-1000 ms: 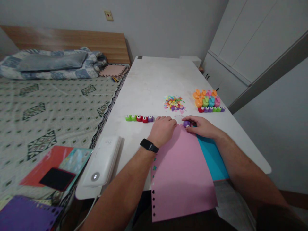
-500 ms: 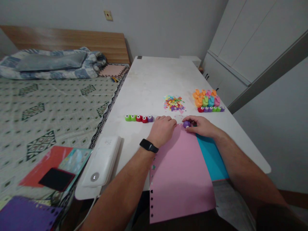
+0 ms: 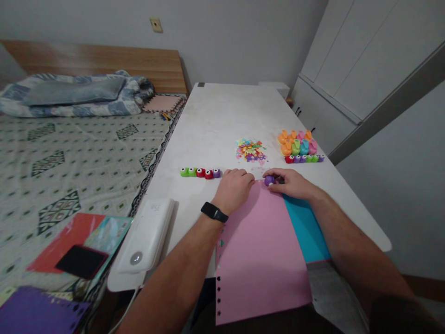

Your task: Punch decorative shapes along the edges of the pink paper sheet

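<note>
A pink sheet of paper (image 3: 262,255) hangs partly over the table's front edge, with punched shapes down its left side. My left hand (image 3: 235,188) is closed on the sheet's upper left corner, a dark watch on its wrist. At the top edge, toward the right corner, my right hand (image 3: 290,182) grips a purple craft punch (image 3: 269,181) between thumb and fingers. Blue paper (image 3: 306,227) lies partly under the pink sheet, below my right hand. Beyond the hands is a pile of colourful paper cut-outs (image 3: 251,150).
Small green, red and purple punches (image 3: 200,173) stand in a row left of my left hand. Larger coloured punches (image 3: 297,143) are grouped at the right. A white device (image 3: 146,236) with a cable sits at the front left, near a phone (image 3: 82,261) on the bed.
Both hands keep the same hold on the paper and the purple punch. The whole view has shifted very slightly; nothing else visibly moves.
</note>
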{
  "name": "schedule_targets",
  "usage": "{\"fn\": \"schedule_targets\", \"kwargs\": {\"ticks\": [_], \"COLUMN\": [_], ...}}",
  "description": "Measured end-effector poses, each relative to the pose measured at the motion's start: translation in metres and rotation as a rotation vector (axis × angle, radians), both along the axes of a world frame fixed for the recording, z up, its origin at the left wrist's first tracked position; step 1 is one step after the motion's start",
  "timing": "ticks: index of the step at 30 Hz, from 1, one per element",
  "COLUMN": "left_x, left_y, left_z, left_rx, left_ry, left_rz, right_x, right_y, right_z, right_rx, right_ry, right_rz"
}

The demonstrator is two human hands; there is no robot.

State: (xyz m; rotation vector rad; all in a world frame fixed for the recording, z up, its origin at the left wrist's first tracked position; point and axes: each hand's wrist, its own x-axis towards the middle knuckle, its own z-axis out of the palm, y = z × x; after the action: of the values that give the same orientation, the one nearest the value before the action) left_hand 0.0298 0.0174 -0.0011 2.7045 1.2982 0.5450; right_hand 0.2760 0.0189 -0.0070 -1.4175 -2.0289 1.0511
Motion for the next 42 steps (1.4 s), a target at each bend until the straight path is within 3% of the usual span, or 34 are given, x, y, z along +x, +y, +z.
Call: {"fn": "schedule_targets", "kwargs": {"ticks": [42], "left_x": [0.001], "left_y": [0.0001], "left_z": [-0.0005], "left_rx": [-0.008], "left_ry": [-0.013], "left_rz": [0.002], "right_x": [-0.0017], "right_y": [0.0003], "right_z": [0.0033], "right_rx": [0.014], "right_ry": [-0.07], "right_rz": [-0.018]}}
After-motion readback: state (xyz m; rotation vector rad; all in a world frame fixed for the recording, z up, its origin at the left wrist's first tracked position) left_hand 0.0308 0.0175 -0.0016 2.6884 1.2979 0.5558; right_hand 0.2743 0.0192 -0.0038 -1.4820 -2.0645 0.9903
